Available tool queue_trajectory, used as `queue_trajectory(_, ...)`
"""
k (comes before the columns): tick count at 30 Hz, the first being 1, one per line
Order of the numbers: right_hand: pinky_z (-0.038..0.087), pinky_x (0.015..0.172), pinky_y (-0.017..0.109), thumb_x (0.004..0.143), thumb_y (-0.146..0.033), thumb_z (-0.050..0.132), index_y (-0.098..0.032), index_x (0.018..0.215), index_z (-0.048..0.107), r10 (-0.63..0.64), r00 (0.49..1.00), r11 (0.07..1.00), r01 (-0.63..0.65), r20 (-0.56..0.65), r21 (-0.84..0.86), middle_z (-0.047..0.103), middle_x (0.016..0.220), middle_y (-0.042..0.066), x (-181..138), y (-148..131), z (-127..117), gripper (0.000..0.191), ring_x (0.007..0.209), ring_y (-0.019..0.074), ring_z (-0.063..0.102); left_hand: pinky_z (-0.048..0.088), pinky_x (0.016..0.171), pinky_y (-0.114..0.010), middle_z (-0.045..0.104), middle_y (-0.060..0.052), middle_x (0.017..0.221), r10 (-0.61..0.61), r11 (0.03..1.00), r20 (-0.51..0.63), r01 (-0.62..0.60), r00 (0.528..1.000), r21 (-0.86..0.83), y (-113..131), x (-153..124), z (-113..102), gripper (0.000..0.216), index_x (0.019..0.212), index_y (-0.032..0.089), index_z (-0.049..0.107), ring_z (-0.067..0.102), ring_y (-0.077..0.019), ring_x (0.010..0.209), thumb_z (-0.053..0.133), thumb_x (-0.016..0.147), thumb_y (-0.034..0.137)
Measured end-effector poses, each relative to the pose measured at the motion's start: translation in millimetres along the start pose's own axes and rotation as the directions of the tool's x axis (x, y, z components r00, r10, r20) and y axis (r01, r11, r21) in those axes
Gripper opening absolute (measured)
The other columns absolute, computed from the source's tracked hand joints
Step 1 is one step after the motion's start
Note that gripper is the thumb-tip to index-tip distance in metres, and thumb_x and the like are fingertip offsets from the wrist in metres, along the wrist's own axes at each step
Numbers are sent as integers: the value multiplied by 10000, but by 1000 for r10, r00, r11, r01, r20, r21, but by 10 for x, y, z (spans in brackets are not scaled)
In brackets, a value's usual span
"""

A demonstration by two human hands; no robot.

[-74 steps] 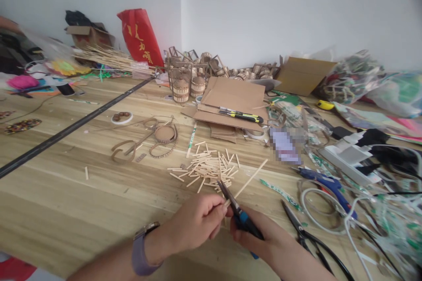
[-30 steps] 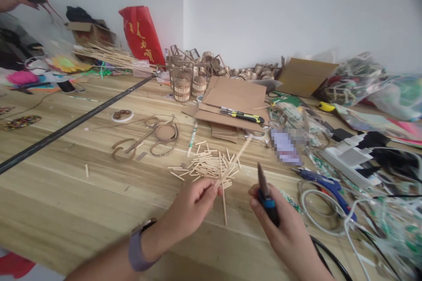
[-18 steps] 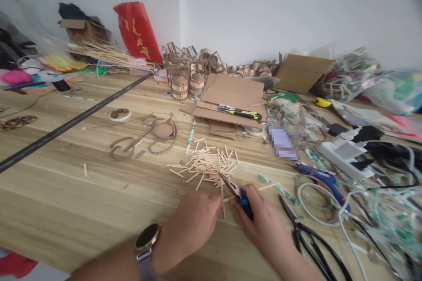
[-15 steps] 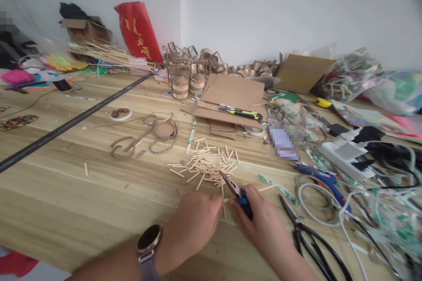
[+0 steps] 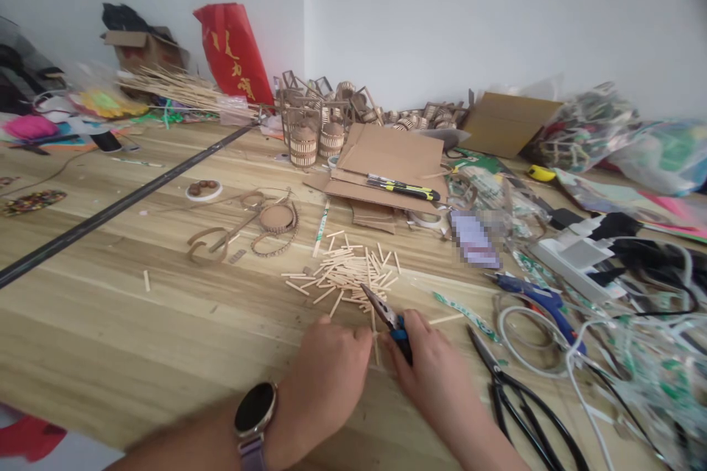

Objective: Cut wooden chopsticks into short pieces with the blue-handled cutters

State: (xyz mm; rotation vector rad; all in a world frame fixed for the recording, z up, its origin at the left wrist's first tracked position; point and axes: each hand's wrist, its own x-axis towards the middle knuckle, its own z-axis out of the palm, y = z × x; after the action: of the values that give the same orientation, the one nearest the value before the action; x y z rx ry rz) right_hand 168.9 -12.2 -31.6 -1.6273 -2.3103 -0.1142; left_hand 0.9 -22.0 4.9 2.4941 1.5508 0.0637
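My right hand (image 5: 436, 360) is wrapped round needle-nose pliers (image 5: 387, 313) with dark and blue handles, their tip pointing away over the edge of a pile of short wooden sticks (image 5: 347, 268). My left hand (image 5: 331, 375), with a watch (image 5: 255, 409) on its wrist, is closed, thumb and fingers pinched together close to the right thumb. A thin wooden stick (image 5: 376, 346) shows in the narrow gap between the hands, at the left fingertips. The fingers hide most of it.
Black-handled scissors (image 5: 519, 390) lie right of my right hand, near a blue glue gun (image 5: 544, 302) and a white cable (image 5: 530, 368). Cardboard sheets (image 5: 392, 151) with utility knives stand beyond the pile. Small wooden buckets (image 5: 303, 146) and a black bar (image 5: 127, 199) are farther back.
The pliers' tip has shifted slightly left, and my right hand has tilted a little with it. My left hand stays nearly in place, still closed.
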Motion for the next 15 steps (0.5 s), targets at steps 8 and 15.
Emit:
queue_trajectory(8, 391, 503, 297, 859, -270, 577, -236, 816, 452, -21, 1000, 997, 21, -1, -81, 669, 706, 25, 29, -29, -52, 137, 574, 246, 673, 508, 822, -444, 699, -83, 701, 5, 1000, -49, -5, 999, 0, 9, 21, 26, 281, 802, 153, 639, 680, -226, 663, 389, 894, 64)
queue_trajectory(15, 423, 566, 334, 874, -302, 545, -230, 781, 468, 0, 1000, 997, 1, 9, -74, 654, 713, 58, 62, -43, -42, 140, 615, 272, 649, 474, 856, -450, 708, -101, 725, -9, 1000, -18, 9, 1000, -24, 28, 40, 44, 315, 822, 140, 656, 673, -235, 676, 368, 867, 19)
